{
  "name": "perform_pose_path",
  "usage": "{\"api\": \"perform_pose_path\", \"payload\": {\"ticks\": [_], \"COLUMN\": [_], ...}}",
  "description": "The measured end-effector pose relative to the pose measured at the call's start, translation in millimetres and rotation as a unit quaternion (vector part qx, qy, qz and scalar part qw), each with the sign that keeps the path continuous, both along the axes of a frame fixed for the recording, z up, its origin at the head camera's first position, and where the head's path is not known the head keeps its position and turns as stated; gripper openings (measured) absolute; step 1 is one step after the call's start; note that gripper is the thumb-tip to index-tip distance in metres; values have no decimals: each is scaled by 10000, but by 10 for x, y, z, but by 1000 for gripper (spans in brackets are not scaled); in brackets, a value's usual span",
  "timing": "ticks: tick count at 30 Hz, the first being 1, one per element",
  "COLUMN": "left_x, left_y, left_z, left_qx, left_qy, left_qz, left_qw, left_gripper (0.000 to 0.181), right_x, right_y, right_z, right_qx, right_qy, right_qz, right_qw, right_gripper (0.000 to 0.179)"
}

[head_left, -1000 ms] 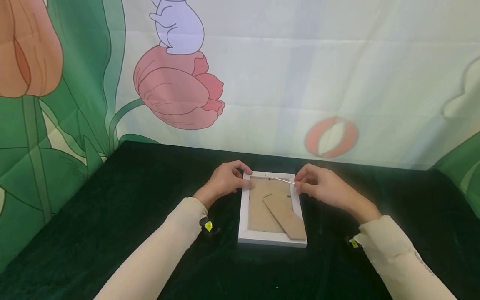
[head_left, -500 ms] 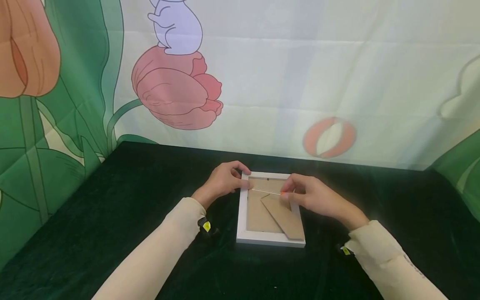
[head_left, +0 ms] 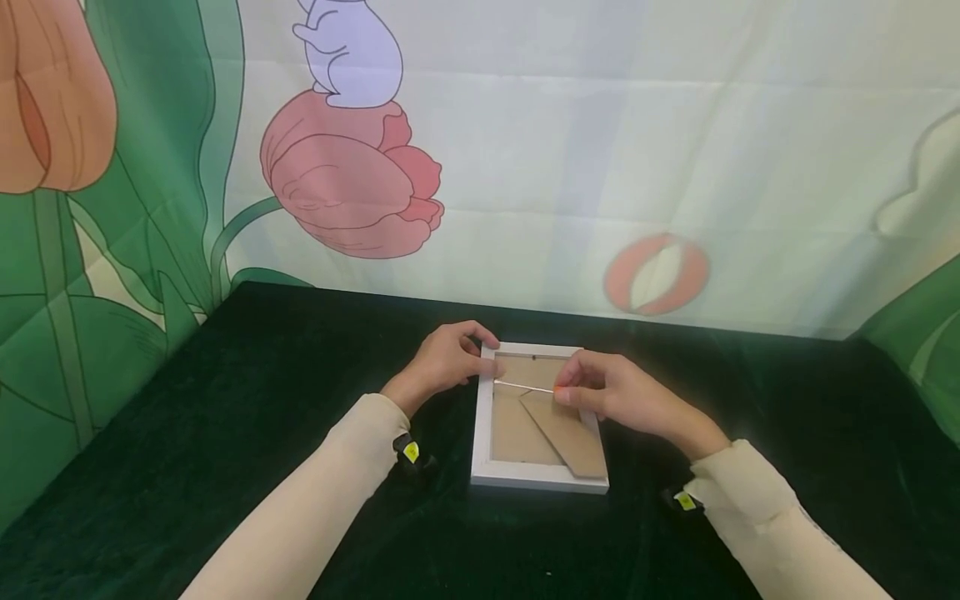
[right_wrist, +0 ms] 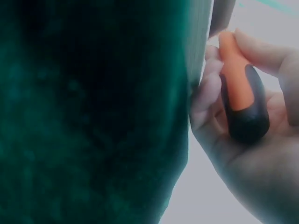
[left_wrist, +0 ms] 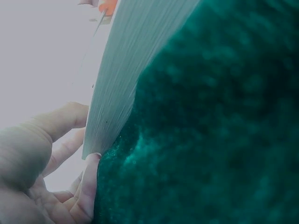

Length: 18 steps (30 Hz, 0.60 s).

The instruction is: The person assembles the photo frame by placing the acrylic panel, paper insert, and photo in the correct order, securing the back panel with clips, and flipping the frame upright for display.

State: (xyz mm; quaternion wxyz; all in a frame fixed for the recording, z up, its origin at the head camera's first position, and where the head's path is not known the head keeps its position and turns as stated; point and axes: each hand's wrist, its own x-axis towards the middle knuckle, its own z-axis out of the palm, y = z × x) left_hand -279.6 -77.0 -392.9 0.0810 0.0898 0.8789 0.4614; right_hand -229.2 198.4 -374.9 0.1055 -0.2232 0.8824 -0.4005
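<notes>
A white picture frame (head_left: 482,429) lies face down, its tan backing board (head_left: 517,433) and slanted easel leg (head_left: 572,437) upward. My left hand (head_left: 444,360) grips the frame's far left corner, thumb on top; the left wrist view shows fingers at the frame's side (left_wrist: 124,65). In my right hand (head_left: 626,390) is a screwdriver (right_wrist: 239,86) with an orange and black handle, pinched between thumb and fingers. Its thin metal shaft (head_left: 525,387) points left across the backing, tip at the frame's inner left edge, just below my left thumb.
Dark green velvety cloth (head_left: 300,367) covers the table. Behind it hangs a printed curtain (head_left: 525,167) with tulips and a rabbit. A tiny pale speck (head_left: 548,573) lies near the front of the cloth.
My right hand has moved left and nearer with the screwdriver, whose tip went from the frame's far edge to its inner left edge. My left hand has stayed on the corner.
</notes>
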Motion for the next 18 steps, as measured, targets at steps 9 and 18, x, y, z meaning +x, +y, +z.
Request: {"api": "perform_pose_path", "payload": {"ticks": [9, 18], "left_x": [-11, -5], "left_y": [-2, 1], "left_z": [2, 18], "left_qx": [-38, -35], "left_qy": [-3, -17], "left_qz": [24, 11], "left_qw": [10000, 10000], "left_gripper": [37, 37], "right_x": [-7, -25], "right_y": [-25, 2], "right_z": [-27, -47], "right_qx": [23, 74], "right_qy": [345, 387], "right_qz": [116, 175], "right_qw": [9993, 9991], "right_gripper": [14, 11]}}
